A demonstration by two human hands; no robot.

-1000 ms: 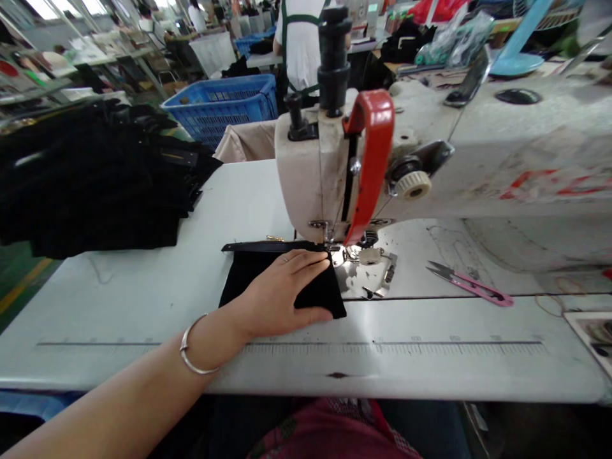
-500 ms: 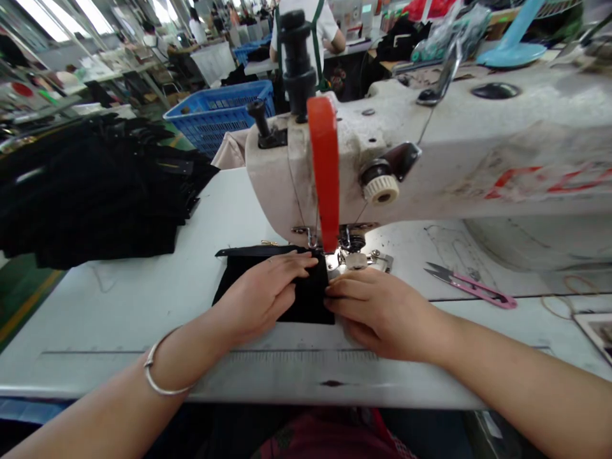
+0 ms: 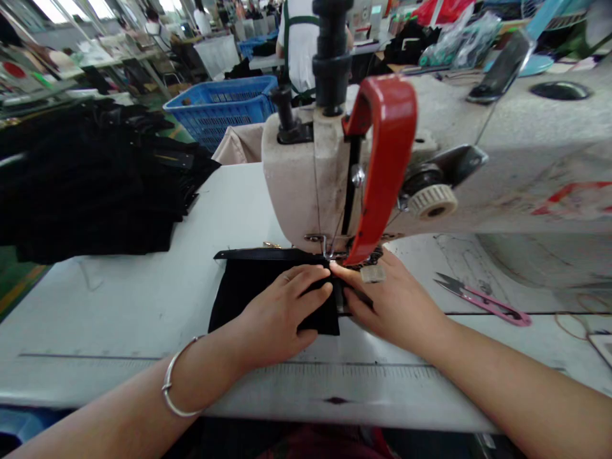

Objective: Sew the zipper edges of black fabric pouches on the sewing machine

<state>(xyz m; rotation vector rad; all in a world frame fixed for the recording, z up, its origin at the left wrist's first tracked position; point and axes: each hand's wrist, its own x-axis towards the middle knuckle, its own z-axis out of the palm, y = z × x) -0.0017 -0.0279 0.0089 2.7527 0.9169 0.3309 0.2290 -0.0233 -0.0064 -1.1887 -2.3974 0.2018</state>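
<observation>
A black fabric piece (image 3: pixel 248 280), with a dark strip and a bit of gold metal along its far edge, lies flat under the needle area of a white sewing machine (image 3: pixel 291 185). Across its right half rests my left hand (image 3: pixel 282 306), fingers stretched out and pressing it down. My right hand (image 3: pixel 392 296) is at the right of the needle. Its forefinger reaches to the fabric's right edge, its thumb is apart below, and the machine's red lever (image 3: pixel 389 166) and foot parts hide some of its other fingers.
Pink-handled thread snips (image 3: pixel 492 306) lie right of my right hand. A heap of black fabric pieces (image 3: pixel 95 185) covers the table's left side. Beyond the table stand a blue basket (image 3: pixel 222 108) and a person in a white top (image 3: pixel 303 51). A ruler scale (image 3: pixel 306 368) runs along the front edge.
My right hand has moved forward, its forefinger now beside the needle. My left hand has shifted slightly right on the fabric. The view has moved, so the machine head looks nearer and farther right.
</observation>
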